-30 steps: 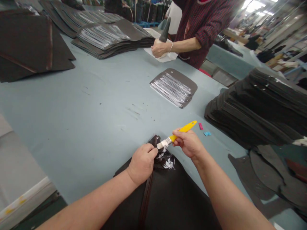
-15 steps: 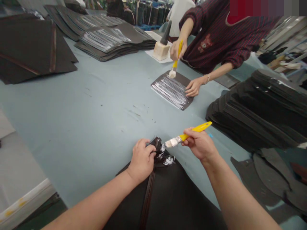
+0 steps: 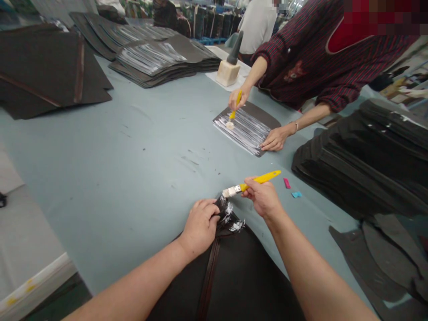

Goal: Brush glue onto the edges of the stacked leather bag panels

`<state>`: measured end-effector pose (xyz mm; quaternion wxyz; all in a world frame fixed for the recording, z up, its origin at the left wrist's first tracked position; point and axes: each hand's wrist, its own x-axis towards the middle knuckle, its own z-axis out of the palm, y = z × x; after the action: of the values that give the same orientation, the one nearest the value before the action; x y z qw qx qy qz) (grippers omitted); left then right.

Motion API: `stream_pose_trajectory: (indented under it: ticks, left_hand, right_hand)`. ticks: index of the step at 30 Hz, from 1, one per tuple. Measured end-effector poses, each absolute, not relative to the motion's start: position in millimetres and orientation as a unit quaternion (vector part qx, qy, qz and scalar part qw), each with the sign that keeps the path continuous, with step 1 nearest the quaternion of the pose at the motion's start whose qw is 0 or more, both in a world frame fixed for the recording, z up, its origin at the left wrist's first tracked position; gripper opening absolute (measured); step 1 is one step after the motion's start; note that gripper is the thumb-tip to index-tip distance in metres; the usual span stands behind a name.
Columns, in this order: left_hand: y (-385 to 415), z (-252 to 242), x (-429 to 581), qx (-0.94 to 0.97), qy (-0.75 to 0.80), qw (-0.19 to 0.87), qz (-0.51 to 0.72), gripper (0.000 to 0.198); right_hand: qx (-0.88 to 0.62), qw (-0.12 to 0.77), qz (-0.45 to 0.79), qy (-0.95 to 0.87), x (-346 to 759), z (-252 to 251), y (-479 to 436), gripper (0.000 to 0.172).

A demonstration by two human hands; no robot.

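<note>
A dark leather-like piece point(image 3: 247, 272) with a brown seam strip lies in front of me, its far end folded and smeared with white paste. My left hand point(image 3: 201, 223) is closed on that folded end, fingers curled over its left side. In my right hand point(image 3: 262, 196) is a yellow-handled paintbrush point(image 3: 261, 178), gripped near the ferrule. Its white-coated bristles touch the top of the folded end, just right of my left fingers.
Across the blue-grey table point(image 3: 110, 178), a co-worker's hand point(image 3: 239, 98) brushes white lines onto a dark panel point(image 3: 267, 116). A bottle in a block point(image 3: 228, 72) stands behind. Panel stacks lie at left point(image 3: 43, 67) and right point(image 3: 368, 156). Pink point(image 3: 286, 183) and blue scraps point(image 3: 296, 195) lie nearby.
My right hand has moved left with the paintbrush, bringing its bristles up to the top of the folded end. The co-worker's brush has shifted toward the near-left of their panel.
</note>
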<state>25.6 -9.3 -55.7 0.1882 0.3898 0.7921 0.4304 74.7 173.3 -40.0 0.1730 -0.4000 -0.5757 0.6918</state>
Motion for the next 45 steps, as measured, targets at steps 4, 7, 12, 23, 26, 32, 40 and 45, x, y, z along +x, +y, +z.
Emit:
stream_pose_trajectory:
  ticks: [4, 7, 12, 23, 26, 32, 40, 45]
  left_hand:
    - [-10.0, -56.3, 24.7, 0.398, 0.785, 0.171, 0.443, 0.013]
    - [-12.8, -58.2, 27.4, 0.426, 0.775, 0.137, 0.446, 0.013]
    - [-18.8, -60.7, 38.5, 0.534, 0.74, 0.016, 0.409, 0.024]
    - [-19.7, -61.3, 38.7, 0.481, 0.767, 0.042, 0.423, 0.03]
    - [-18.4, -57.8, 35.5, 0.527, 0.753, 0.082, 0.386, 0.028]
    - [-23.4, -56.4, 38.9, 0.583, 0.733, 0.027, 0.348, 0.027]
    - [-25.0, -57.5, 40.7, 0.567, 0.725, 0.029, 0.389, 0.027]
    - [-22.3, -58.0, 36.6, 0.497, 0.747, 0.102, 0.429, 0.025]
  right_hand:
    - [-0.364, 0.139, 0.687, -0.613, 77.2, -37.1, 172.0, 0.024]
    - [-0.365, 0.156, 0.667, -0.63, 79.6, -33.5, 178.1, 0.022]
    - [-0.352, 0.205, 0.67, -0.62, 80.6, -14.3, 183.1, 0.023]
    - [-0.279, 0.022, 0.646, -0.71, 88.1, 21.9, 184.9, 0.019]
    - [-0.295, 0.1, 0.643, -0.699, 84.8, 21.2, 188.7, 0.02]
    - [-0.289, 0.026, 0.674, -0.68, 81.7, 12.3, 178.8, 0.019]
    - [-0.296, 0.047, 0.67, -0.679, 91.2, 16.7, 183.4, 0.016]
    - [-0.322, 0.023, 0.688, -0.65, 88.1, 10.0, 188.3, 0.019]
